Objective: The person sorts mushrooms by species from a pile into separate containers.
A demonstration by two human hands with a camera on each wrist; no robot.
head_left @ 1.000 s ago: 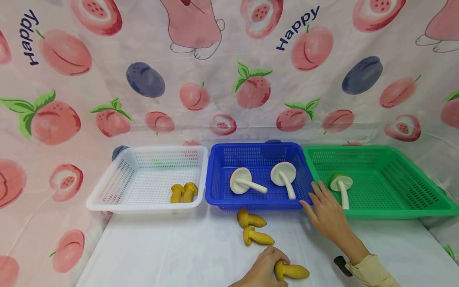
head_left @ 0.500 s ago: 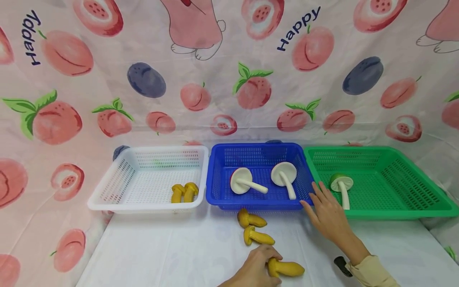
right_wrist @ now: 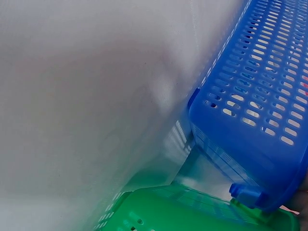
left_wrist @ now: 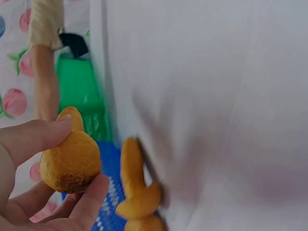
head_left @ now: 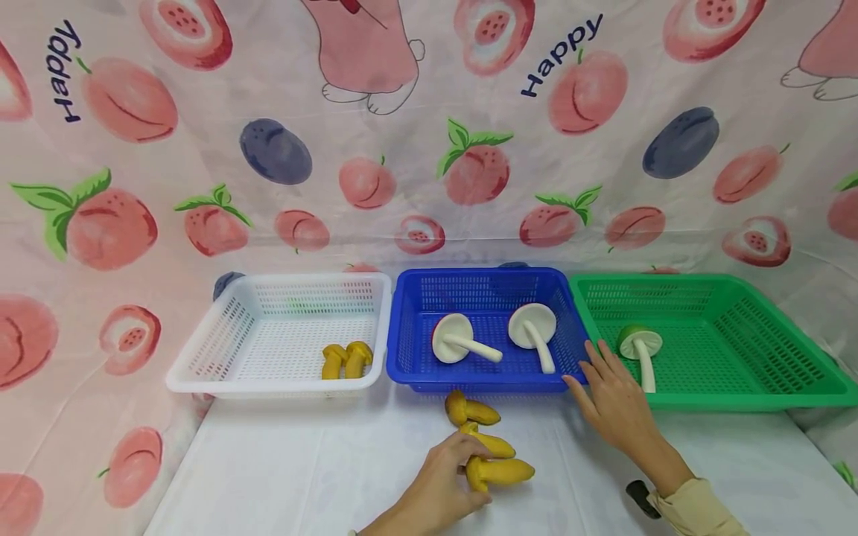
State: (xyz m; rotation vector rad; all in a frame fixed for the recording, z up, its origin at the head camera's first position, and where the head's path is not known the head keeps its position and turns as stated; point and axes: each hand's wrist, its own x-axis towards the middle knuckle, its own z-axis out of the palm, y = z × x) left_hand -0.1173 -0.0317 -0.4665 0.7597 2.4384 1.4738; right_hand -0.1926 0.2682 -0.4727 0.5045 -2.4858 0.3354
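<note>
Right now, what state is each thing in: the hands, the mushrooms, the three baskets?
left hand: grips a yellow mushroom, lifted
right hand: fingers straight, at the blue basket rim
two yellow mushrooms: lying on the table
white basket: holds two yellow mushrooms
blue basket: holds two white mushrooms, lying down
green basket: holds one green-capped mushroom

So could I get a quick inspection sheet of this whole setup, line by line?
Surface: white tablecloth.
Job's things: yellow toy mushroom held off the cloth; two more lying nearby; two in the white plastic basket.
Clutter: two white mushrooms in the blue basket, one green-capped in the green basket.
Hands: left hand grips the mushroom; right hand rests against the blue basket's corner.
Cables: nothing seen.
Surroundings: peach-print backdrop.
</note>
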